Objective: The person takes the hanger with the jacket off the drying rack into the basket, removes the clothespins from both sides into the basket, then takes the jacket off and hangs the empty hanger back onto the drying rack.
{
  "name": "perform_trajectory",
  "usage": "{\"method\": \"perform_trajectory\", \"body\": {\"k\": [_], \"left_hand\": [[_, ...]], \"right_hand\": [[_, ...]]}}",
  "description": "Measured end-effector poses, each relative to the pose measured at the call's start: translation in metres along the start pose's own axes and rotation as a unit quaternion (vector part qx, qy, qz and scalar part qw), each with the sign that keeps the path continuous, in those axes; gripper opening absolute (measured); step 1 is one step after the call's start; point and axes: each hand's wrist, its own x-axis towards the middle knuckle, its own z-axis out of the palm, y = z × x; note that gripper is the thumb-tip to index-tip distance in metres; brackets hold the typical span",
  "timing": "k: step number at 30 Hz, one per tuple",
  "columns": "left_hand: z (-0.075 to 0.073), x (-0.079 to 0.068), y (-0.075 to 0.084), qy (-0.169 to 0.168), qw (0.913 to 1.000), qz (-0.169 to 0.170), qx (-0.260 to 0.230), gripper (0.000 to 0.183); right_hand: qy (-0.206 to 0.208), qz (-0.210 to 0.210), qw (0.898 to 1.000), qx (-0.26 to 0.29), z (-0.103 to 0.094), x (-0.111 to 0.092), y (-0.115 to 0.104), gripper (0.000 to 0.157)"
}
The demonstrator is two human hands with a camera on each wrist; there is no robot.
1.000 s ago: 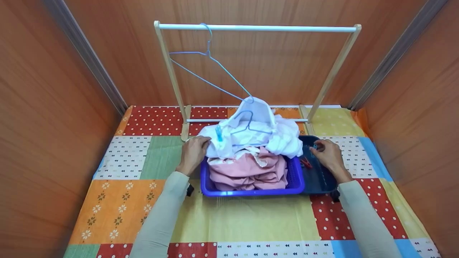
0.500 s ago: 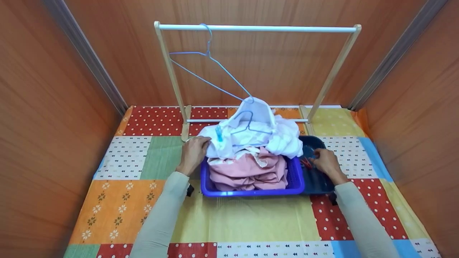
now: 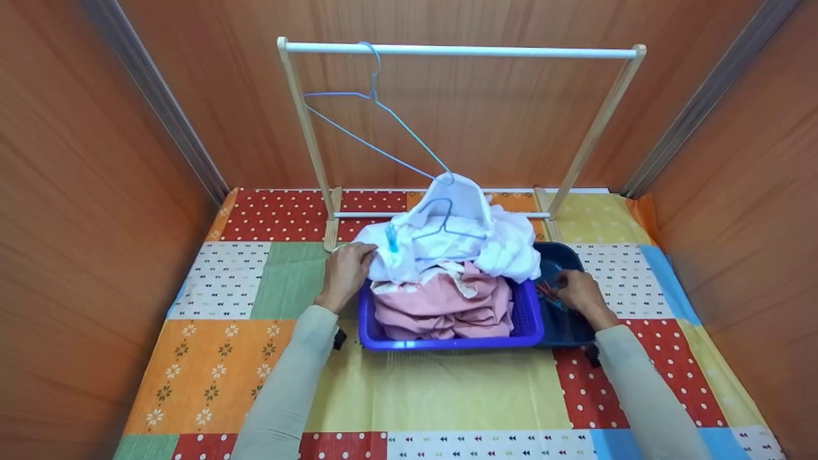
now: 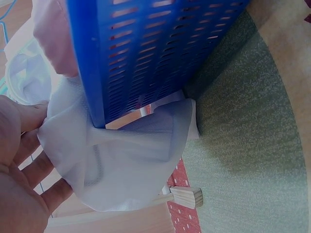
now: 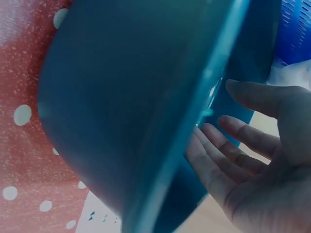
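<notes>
My left hand point(image 3: 346, 271) grips the edge of a white garment point(image 3: 438, 246) at the left of the purple basket point(image 3: 450, 345). In the left wrist view, this white cloth point(image 4: 131, 160) hangs over the basket's corner, between thumb and fingers. A blue wire hanger point(image 3: 441, 220) lies in the garment, and a light blue clothespin point(image 3: 391, 237) is clipped on its left side. On the right, my right hand point(image 3: 581, 295) reaches into a dark tray point(image 3: 565, 335) beside red clothespins point(image 3: 545, 291). Its thumb and fingers point(image 5: 257, 99) stand apart in the right wrist view, with a bit of teal near them.
Folded pink cloth point(image 3: 441, 313) fills the front of the basket. Behind stands a clothes rack with a white bar point(image 3: 498, 50) and wooden legs, one blue hanger point(image 3: 409, 131) hanging at its left. Wooden panels enclose the sides and back. A patchwork cloth point(image 3: 460, 390) covers the surface.
My right hand has moved down and slightly left inside the dark tray, and the blue clothespin once at its fingertips is no longer seen there. The left hand has stayed in place.
</notes>
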Motion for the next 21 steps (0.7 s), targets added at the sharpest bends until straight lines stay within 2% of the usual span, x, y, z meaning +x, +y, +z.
{"method": "perform_trajectory", "body": {"k": [5, 14, 17, 21], "left_hand": [[0.000, 0.001, 0.000, -0.004, 1.0000, -0.001, 0.001, 0.016], [-0.002, 0.002, 0.001, -0.010, 1.0000, 0.001, 0.001, 0.017], [-0.002, 0.002, 0.001, -0.012, 0.9999, 0.000, -0.001, 0.017], [-0.002, 0.001, 0.000, -0.015, 0.9999, -0.003, -0.002, 0.017]], "right_hand": [[-0.008, 0.008, 1.000, 0.009, -0.011, -0.004, -0.004, 0.040], [-0.041, 0.046, 0.996, 0.059, -0.038, -0.016, -0.020, 0.049], [-0.029, 0.034, 0.997, 0.056, -0.045, -0.020, -0.026, 0.047], [0.011, -0.005, 0.999, 0.038, -0.051, -0.026, -0.035, 0.045]]}}
